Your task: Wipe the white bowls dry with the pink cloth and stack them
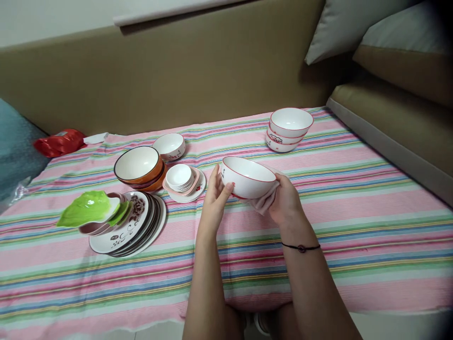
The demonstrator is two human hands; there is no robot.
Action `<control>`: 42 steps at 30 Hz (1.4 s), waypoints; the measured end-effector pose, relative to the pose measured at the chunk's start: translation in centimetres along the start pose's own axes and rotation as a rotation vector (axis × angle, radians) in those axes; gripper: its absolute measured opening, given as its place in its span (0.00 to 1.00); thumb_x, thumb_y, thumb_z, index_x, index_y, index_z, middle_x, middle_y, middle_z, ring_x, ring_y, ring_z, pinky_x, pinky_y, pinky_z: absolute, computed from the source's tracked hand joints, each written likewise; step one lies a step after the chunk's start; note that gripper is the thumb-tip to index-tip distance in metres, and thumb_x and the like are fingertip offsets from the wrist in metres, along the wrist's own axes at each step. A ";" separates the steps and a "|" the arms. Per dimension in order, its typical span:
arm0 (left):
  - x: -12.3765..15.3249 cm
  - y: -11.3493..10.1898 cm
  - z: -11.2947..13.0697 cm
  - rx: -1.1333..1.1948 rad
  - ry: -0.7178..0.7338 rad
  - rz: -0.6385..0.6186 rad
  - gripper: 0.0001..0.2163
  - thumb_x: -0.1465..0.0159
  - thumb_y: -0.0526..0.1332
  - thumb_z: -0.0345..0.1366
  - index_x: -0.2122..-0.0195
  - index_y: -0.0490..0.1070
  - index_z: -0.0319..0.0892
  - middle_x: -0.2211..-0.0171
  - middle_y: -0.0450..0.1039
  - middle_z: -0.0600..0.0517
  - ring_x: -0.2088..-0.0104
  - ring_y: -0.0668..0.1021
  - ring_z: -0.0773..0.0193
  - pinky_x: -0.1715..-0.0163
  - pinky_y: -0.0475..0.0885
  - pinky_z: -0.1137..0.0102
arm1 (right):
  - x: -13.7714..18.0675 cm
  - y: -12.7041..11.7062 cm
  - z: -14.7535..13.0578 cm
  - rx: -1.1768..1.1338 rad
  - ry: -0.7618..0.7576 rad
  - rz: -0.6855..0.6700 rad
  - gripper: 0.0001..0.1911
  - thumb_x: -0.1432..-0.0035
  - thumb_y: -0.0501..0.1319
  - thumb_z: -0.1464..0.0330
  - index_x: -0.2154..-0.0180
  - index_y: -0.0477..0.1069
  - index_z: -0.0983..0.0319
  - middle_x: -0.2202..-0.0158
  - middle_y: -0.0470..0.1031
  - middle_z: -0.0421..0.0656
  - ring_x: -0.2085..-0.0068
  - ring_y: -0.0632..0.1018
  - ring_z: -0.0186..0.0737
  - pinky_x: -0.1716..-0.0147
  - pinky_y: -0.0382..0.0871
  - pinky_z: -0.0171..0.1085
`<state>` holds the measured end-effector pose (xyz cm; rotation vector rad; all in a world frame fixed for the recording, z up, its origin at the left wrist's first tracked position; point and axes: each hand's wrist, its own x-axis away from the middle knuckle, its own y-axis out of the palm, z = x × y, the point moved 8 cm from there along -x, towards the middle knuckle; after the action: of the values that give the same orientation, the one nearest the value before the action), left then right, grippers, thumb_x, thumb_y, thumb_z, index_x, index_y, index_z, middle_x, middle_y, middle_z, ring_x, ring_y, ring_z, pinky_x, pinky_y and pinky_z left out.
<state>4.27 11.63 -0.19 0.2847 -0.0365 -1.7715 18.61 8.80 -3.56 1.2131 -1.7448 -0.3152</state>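
Fingers [226, 190] of the left hand [213, 200] closed on the white bowl [247, 177], right hand [286, 200] gripping its right side through a cloth [264, 204], just above the counter [354, 198]. Might slide on the loose cloth, tip, drop and chip against the small dishes [182, 179] nearby.

From here I cannot see the fingers of the right hand [286, 200]: they lie under the white bowl [247, 177], behind the pinkish cloth [264, 204], which is itself mostly covered. The dark print beside the left hand [215, 196] is too small for me to read. Both forearms [208, 283] run off the bottom edge. I cannot count the plate stack [141, 231], and the far stack [285, 140] shows only slivers of its lower bowls. The top right corner is a dark blur.
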 end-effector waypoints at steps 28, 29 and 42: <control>0.2 -0.2 1.4 0.056 0.097 -0.058 0.31 0.44 0.69 0.43 0.41 0.60 0.53 0.39 0.64 0.44 0.41 0.71 0.52 0.46 0.70 0.58 | -0.4 -1.2 -1.3 0.078 -0.214 0.051 0.14 0.43 0.52 0.63 0.66 0.75 0.60 0.64 0.80 0.42 0.62 0.78 0.43 0.71 0.75 0.38; 0.3 0.2 1.4 0.038 0.068 -0.100 0.34 0.46 0.70 0.43 0.39 0.59 0.53 0.37 0.61 0.44 0.40 0.69 0.50 0.47 0.71 0.58 | -0.4 -1.2 -1.3 0.088 -0.213 0.042 0.14 0.43 0.53 0.63 0.66 0.75 0.60 0.65 0.80 0.42 0.64 0.78 0.43 0.72 0.75 0.37; 0.0 0.2 2.1 -0.230 0.251 0.033 0.47 0.52 0.75 0.40 0.34 0.51 0.52 0.31 0.50 0.43 0.32 0.56 0.51 0.35 0.56 0.59 | 0.2 -0.6 -1.3 0.045 -0.249 0.129 0.14 0.41 0.51 0.66 0.66 0.74 0.61 0.60 0.81 0.43 0.57 0.79 0.42 0.66 0.75 0.34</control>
<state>4.02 11.34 1.84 0.3343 0.3384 -1.6772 20.06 8.74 -3.20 1.1237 -2.0447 -0.3642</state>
